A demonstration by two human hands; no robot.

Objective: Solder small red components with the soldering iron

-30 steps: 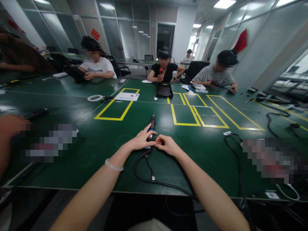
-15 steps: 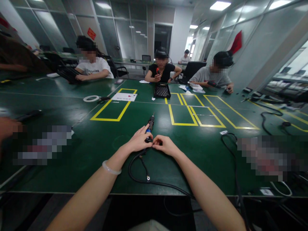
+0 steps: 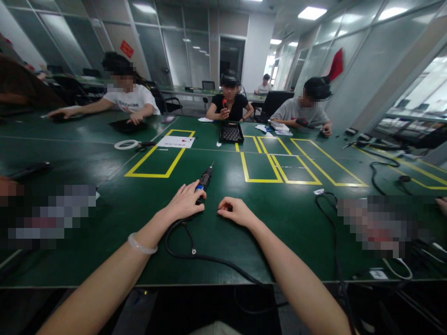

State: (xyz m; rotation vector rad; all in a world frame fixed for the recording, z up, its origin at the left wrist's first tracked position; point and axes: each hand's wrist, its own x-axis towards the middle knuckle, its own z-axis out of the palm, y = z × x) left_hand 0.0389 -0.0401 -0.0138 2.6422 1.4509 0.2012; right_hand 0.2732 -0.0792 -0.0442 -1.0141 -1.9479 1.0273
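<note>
My left hand [image 3: 183, 201] lies over the rear of a black and blue electric screwdriver [image 3: 206, 177], fingers wrapped round its body. Its thin bit points up and away from me, over the green table. From the tool's rear a black cable [image 3: 216, 261] loops toward the table's near edge, with a short side lead ending in a metal ring [image 3: 193, 251]. My right hand [image 3: 237, 211] rests on the table to the right, apart from the tool. Its fingers are curled with thumb and forefinger together; whatever is inside them, if anything, is hidden.
Yellow tape outlines [image 3: 263, 180] mark the green table [image 3: 139, 260]. A black tray [image 3: 231, 132], a white paper [image 3: 176, 142] and a white cable coil [image 3: 126, 144] lie farther off. More black cables [image 3: 331, 232] run at right. Several people sit around, one [image 3: 230, 104] directly opposite.
My left hand has moved left with the electric screwdriver, away from my right hand, which stays curled. The cable loop shifted left too. At far left a person has stretched an arm out sideways.
</note>
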